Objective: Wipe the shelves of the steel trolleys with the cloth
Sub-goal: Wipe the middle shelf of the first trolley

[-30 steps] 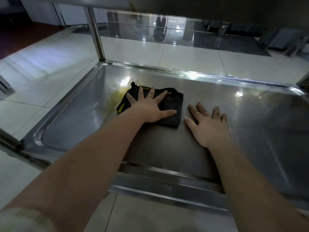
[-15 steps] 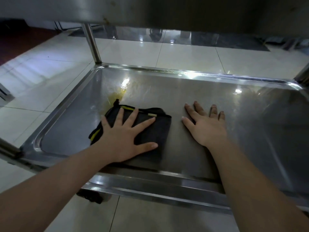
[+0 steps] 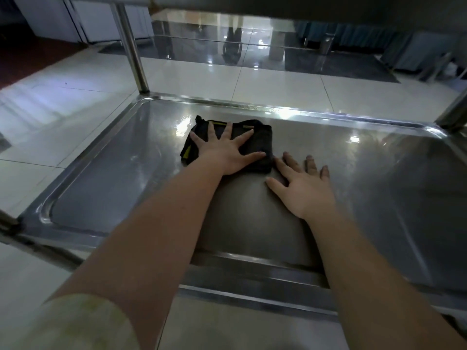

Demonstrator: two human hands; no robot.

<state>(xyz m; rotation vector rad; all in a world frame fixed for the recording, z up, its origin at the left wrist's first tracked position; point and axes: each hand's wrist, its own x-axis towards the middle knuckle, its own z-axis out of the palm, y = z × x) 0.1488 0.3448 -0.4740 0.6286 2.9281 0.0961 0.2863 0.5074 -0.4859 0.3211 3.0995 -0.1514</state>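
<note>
A folded black cloth (image 3: 261, 145) with a yellow stripe lies on the steel trolley shelf (image 3: 121, 173), toward its far left-centre. My left hand (image 3: 227, 152) presses flat on the cloth with fingers spread and straight. Just to the right, my right hand (image 3: 303, 188) rests flat on the bare steel, fingers straight, its index finger close to the cloth's near right corner. Both forearms reach in over the shelf's front rim.
A higher shelf (image 3: 278, 6) of the trolley hangs overhead. Upright steel posts stand at the far left corner (image 3: 131, 46) and the far right corner (image 3: 452, 109). The shelf has a raised rim all round. Glossy floor tiles (image 3: 63, 102) surround the trolley.
My left hand has pushed the cloth away from the front rim to the far part of the shelf. My right hand has stayed flat in about the same place.
</note>
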